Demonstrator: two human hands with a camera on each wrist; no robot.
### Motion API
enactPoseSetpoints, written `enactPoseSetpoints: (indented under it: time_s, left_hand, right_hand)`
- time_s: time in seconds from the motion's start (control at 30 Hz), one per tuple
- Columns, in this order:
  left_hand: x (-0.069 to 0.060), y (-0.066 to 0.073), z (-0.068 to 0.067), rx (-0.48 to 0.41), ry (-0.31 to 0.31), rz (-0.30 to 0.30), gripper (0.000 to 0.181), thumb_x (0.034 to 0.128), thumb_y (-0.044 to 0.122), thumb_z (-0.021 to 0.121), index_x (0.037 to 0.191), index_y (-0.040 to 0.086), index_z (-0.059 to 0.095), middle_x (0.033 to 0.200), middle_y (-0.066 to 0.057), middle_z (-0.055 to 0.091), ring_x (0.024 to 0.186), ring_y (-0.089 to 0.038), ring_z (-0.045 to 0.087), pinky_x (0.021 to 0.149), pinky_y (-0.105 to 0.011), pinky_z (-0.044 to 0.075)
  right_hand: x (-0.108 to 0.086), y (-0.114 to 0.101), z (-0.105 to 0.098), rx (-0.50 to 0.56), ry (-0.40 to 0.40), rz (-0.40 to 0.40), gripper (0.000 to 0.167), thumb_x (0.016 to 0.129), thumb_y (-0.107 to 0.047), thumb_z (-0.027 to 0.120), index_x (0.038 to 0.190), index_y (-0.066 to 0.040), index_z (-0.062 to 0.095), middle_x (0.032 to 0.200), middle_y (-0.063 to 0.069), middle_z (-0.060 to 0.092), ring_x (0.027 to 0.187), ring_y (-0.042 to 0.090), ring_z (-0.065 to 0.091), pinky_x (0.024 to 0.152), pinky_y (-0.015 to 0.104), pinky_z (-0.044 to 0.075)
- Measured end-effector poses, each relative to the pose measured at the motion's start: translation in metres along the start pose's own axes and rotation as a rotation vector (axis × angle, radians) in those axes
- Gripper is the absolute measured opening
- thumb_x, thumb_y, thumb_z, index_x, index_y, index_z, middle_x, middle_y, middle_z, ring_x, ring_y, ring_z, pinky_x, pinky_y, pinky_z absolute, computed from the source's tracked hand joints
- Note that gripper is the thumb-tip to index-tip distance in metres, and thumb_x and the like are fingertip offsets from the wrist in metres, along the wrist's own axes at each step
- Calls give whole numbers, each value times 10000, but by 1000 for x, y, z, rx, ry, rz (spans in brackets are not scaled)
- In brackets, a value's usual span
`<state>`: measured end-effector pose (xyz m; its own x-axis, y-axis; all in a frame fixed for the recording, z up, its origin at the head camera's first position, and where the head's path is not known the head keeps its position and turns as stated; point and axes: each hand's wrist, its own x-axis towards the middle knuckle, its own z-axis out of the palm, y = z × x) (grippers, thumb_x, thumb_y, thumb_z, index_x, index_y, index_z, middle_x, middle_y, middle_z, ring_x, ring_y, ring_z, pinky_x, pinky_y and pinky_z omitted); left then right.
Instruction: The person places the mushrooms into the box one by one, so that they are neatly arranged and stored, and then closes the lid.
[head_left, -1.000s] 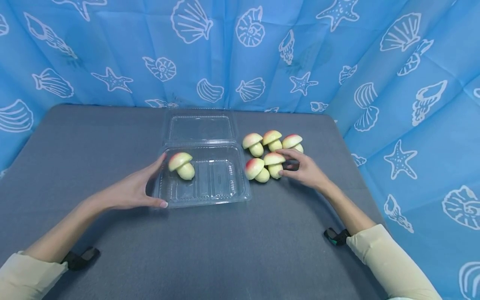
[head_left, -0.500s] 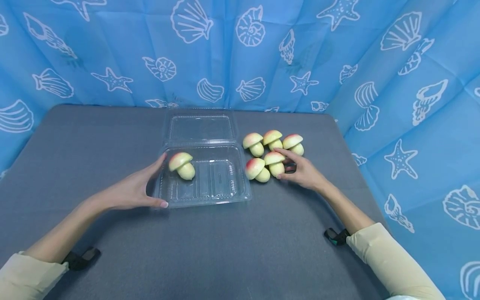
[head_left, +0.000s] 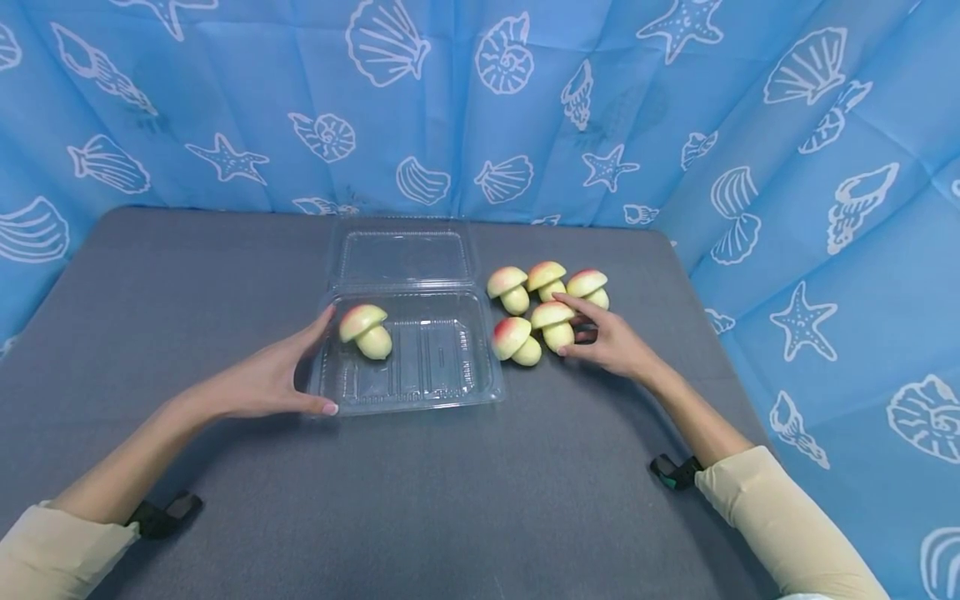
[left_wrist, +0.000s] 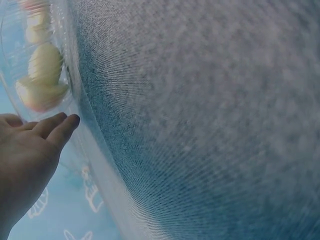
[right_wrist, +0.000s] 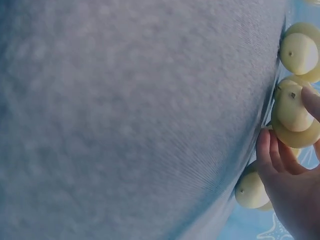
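Observation:
A clear plastic clamshell container [head_left: 408, 379] lies with its lid folded back, and one pale yellow toy mushroom [head_left: 365, 332] with a red-tinged cap is in its left part. My left hand [head_left: 262, 379] rests at the container's left edge, thumb at the near corner and straight fingers farther back; the left wrist view also shows this hand [left_wrist: 30, 155] beside the clear wall. To the container's right, my right hand [head_left: 611, 342] pinches another toy mushroom [head_left: 557, 329] between thumb and fingers. In the right wrist view the thumb lies on that mushroom's stem [right_wrist: 292, 112].
Several like mushrooms lie close around the pinched one: a red-capped mushroom [head_left: 516, 342] on its left, and a back row with a left mushroom [head_left: 507, 287] and a right mushroom [head_left: 588, 287]. A blue shell-print curtain [head_left: 442, 108] hangs behind the grey table [head_left: 420, 492].
The right thumb and fingers have closed in on the mushroom, which has shifted slightly right, away from the red-capped one beside it. The left hand and container stay in place.

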<state>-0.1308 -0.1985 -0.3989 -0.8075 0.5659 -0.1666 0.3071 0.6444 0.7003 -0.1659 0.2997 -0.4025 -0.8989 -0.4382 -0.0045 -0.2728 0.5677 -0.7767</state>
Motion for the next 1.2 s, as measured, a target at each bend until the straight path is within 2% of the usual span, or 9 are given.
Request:
enactPoseSetpoints:
  time_s: [0.43, 0.83, 0.97, 1.2]
  left_hand:
    - [0, 1, 1, -6, -2, -7, 1299, 746, 507, 840, 1602, 151, -70, 1634, -247, 42, 1468, -486, 115, 1131, -680, 179]
    - [-1, -1, 0, -19, -8, -9, 1297, 749, 499, 841, 1600, 164, -78, 1637, -238, 35, 1471, -478, 110, 1139, -673, 163]
    - [0, -1, 0, -15, -10, -8, 1297, 749, 510, 837, 1600, 162, -77, 1638, -233, 32, 1474, -474, 105, 1143, -668, 160]
    - [2, 0, -2, -7, -13, 1, 1292, 756, 508, 834, 1599, 151, -78, 1644, -214, 28, 1481, -454, 105, 1147, -654, 179]
  right_hand:
    - [1, -8, -8, 22, 7, -16, 817, 859, -51, 776, 1555, -158, 361, 1563, 96, 361, 1236, 343, 523, 993, 482, 497]
    - [6, -17, -8, 65, 37, -63, 810, 867, -36, 764, 1554, -193, 364, 1533, 92, 376, 1211, 313, 512, 1019, 438, 478]
    - [11, -23, -8, 73, 34, -85, 821, 860, -23, 766, 1554, -202, 365, 1512, 101, 396, 1203, 303, 522, 1010, 398, 492]
    - [21, -33, -10, 96, 29, -112, 832, 849, 17, 761, 1556, -158, 359, 1373, 111, 447, 1233, 285, 516, 989, 350, 505]
